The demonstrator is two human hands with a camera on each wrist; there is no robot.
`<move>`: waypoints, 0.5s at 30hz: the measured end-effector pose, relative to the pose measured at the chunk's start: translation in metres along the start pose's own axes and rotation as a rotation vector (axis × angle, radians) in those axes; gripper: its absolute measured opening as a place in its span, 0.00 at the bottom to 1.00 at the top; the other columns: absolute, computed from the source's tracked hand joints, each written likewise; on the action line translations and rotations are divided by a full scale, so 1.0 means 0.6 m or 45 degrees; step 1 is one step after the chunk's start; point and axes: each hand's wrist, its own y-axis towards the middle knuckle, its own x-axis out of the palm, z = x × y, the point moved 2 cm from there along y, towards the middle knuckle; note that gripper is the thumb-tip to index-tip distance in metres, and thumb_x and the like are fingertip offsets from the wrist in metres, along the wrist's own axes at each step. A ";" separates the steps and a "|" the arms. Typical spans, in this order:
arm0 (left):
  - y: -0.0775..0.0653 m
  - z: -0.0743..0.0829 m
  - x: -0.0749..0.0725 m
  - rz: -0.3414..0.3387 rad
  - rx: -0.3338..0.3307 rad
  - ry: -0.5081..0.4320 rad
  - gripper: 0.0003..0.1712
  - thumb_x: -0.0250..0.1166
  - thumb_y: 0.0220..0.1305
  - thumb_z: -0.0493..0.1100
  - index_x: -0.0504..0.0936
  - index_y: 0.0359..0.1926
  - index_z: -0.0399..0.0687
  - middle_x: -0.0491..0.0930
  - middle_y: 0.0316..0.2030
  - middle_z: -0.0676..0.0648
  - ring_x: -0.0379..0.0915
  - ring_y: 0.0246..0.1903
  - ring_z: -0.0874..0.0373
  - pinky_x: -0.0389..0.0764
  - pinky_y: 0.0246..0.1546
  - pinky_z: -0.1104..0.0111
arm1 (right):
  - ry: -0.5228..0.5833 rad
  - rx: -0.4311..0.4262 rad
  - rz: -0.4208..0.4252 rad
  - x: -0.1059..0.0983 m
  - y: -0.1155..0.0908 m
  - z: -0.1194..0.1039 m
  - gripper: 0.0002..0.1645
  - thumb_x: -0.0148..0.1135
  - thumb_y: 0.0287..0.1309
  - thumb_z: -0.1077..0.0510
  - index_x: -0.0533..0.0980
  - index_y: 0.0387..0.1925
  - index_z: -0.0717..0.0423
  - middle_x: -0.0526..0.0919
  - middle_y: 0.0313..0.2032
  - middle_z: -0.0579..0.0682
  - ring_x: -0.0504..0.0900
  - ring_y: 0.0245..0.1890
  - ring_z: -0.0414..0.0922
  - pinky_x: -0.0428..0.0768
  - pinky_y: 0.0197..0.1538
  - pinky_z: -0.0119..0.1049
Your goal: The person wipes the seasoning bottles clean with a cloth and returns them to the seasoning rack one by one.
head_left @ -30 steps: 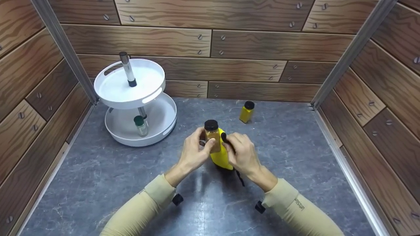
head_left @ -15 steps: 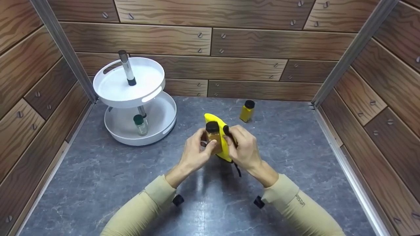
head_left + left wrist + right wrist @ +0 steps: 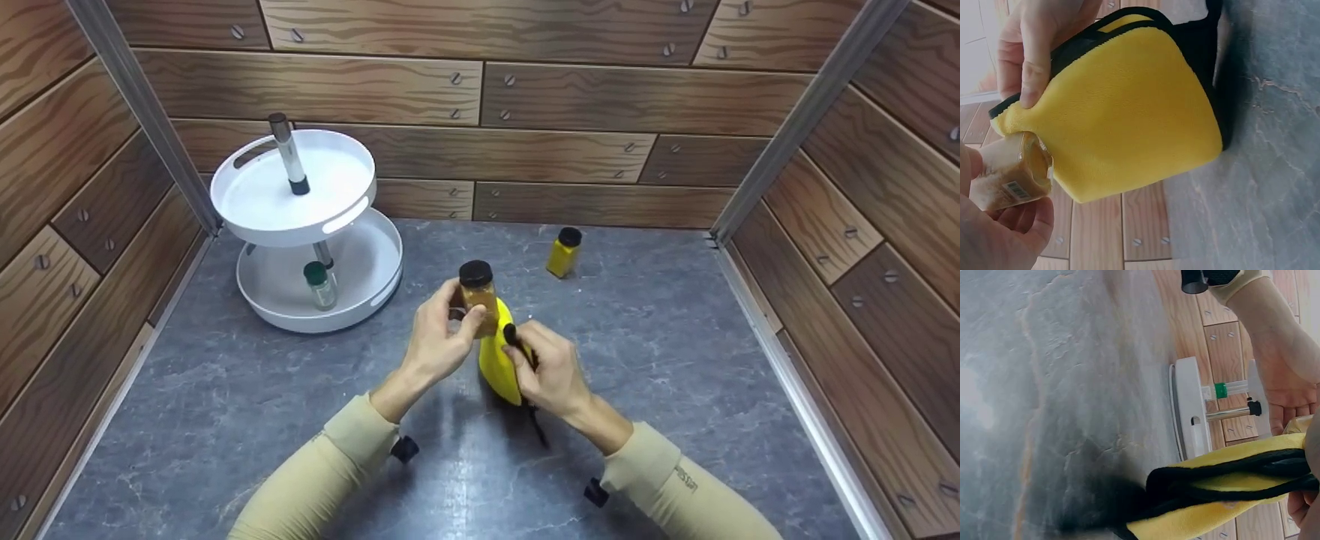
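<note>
My left hand [image 3: 435, 334] grips a square spice jar [image 3: 480, 295] with a black lid and brownish-orange powder inside, lifted above the tabletop. My right hand [image 3: 553, 367] pinches a folded yellow cloth [image 3: 496, 367] with black edging by its upper edge. In the left wrist view, the jar's base [image 3: 1032, 163] meets or nearly meets the corner of the hanging cloth [image 3: 1123, 112]; a label with a barcode shows on its side. From the right wrist view, the cloth's black-edged layers [image 3: 1185, 520] hang doubled, and the jar is mostly hidden behind them.
At the back left stands a two-tier white round tray stand [image 3: 322, 322]. Its lower tier holds a clear jar [image 3: 321, 285] with a green lid. Another jar [image 3: 564, 253], yellow with a black lid, stands toward the back right. Wood-patterned walls [image 3: 570, 97] enclose the grey tabletop [image 3: 660, 322].
The cloth first moved up beside the jar, then my right hand brought it down again. The jar has shifted slightly up and left in my left hand, which still grips it.
</note>
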 end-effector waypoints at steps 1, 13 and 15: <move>0.001 0.001 -0.001 0.000 0.008 0.002 0.22 0.70 0.78 0.44 0.82 0.66 0.39 0.91 0.48 0.40 0.89 0.44 0.49 0.91 0.49 0.60 | 0.013 0.011 0.007 -0.001 0.003 0.000 0.06 0.75 0.63 0.71 0.84 0.39 0.62 0.87 0.32 0.54 0.81 0.27 0.45 0.79 0.31 0.33; -0.013 0.000 0.005 -0.148 0.104 0.051 0.22 0.68 0.79 0.44 0.82 0.67 0.39 0.91 0.50 0.41 0.90 0.46 0.50 0.91 0.50 0.62 | 0.046 0.000 0.106 -0.039 0.080 -0.007 0.06 0.72 0.64 0.73 0.86 0.40 0.63 0.88 0.34 0.57 0.82 0.29 0.48 0.81 0.33 0.37; -0.016 -0.004 0.006 -0.175 0.092 0.030 0.23 0.69 0.79 0.45 0.82 0.67 0.40 0.91 0.51 0.41 0.90 0.46 0.50 0.91 0.51 0.62 | 0.044 -0.008 0.119 -0.045 0.092 -0.008 0.05 0.71 0.65 0.72 0.86 0.40 0.64 0.88 0.34 0.58 0.82 0.29 0.49 0.82 0.33 0.38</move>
